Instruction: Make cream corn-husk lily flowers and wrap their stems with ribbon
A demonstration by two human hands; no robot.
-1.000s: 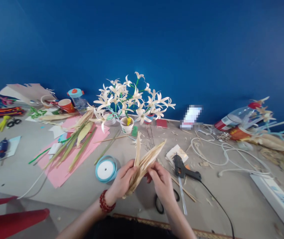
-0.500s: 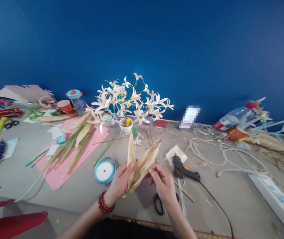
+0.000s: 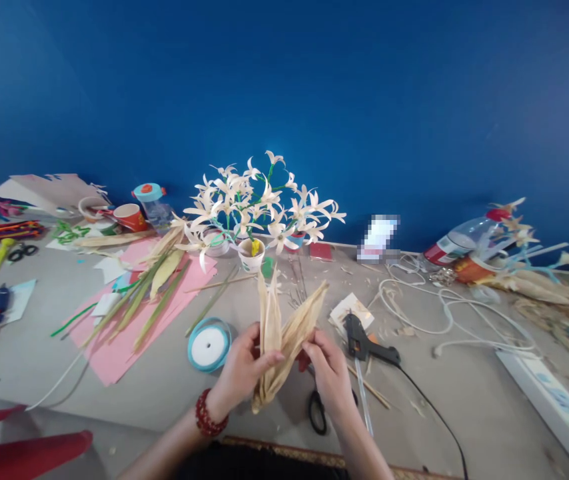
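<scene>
A dry corn husk (image 3: 284, 353) with two long leaves spread in a V is held above the table. My left hand (image 3: 248, 363), wearing a red beaded bracelet (image 3: 210, 413), is closed round its left leaf with the thumb across the front. My right hand (image 3: 328, 367) pinches the edge of the right leaf. Below my right hand lie scissors (image 3: 317, 412), partly covered by that hand. A roll of blue ribbon (image 3: 209, 345) lies left of my left hand. The black glue gun (image 3: 372, 343) rests just right of my right hand.
White husk flowers (image 3: 264, 200) in paper cups (image 3: 251, 256) stand at the back. Green stalks lie on pink paper (image 3: 107, 360) at left. White cable (image 3: 444, 320), a power strip (image 3: 547, 400) and a plastic bottle (image 3: 457, 240) are at right.
My left hand has shifted its grip, its thumb now lying across the husk. The husk's left leaf looks wider, and the husk's lower end hangs slightly lower. My right hand keeps its pinch.
</scene>
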